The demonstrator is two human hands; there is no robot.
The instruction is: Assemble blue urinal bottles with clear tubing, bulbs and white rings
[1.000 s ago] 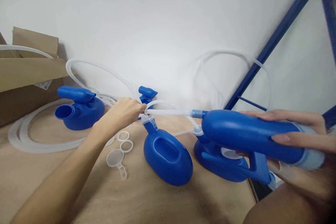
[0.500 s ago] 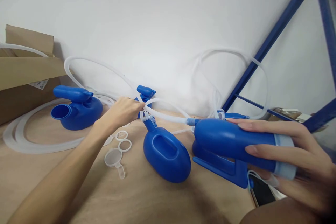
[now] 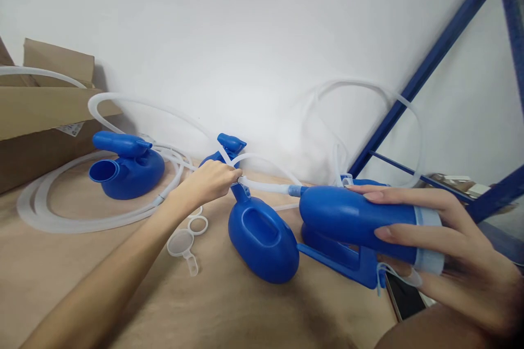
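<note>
My right hand (image 3: 462,245) is wrapped round a blue urinal bottle (image 3: 347,210) lying on its side, its pale collar near my palm. A white tube (image 3: 268,185) is fitted on the bottle's narrow end and runs left. My left hand (image 3: 219,177) is closed round this tube above a second blue urinal bottle (image 3: 282,259), partly covering that bottle's neck. Left of them stands another blue urinal bottle (image 3: 137,177) with its wide mouth open. Behind my left hand a further blue bottle (image 3: 231,143) is mostly hidden.
White sealing rings (image 3: 198,233) and a translucent cap with a tab (image 3: 180,242) lie on the tan table (image 3: 213,316). Coiled tubing (image 3: 82,224) spreads at the left, beside a cardboard box (image 3: 45,112). A blue metal frame (image 3: 426,60) stands right; a dark phone-like object (image 3: 405,297) lies below my right hand.
My left hand has shifted slightly right and down along the tube, nearer the held bottle. That bottle has moved a little left with my right hand. The view has also shifted slightly.
</note>
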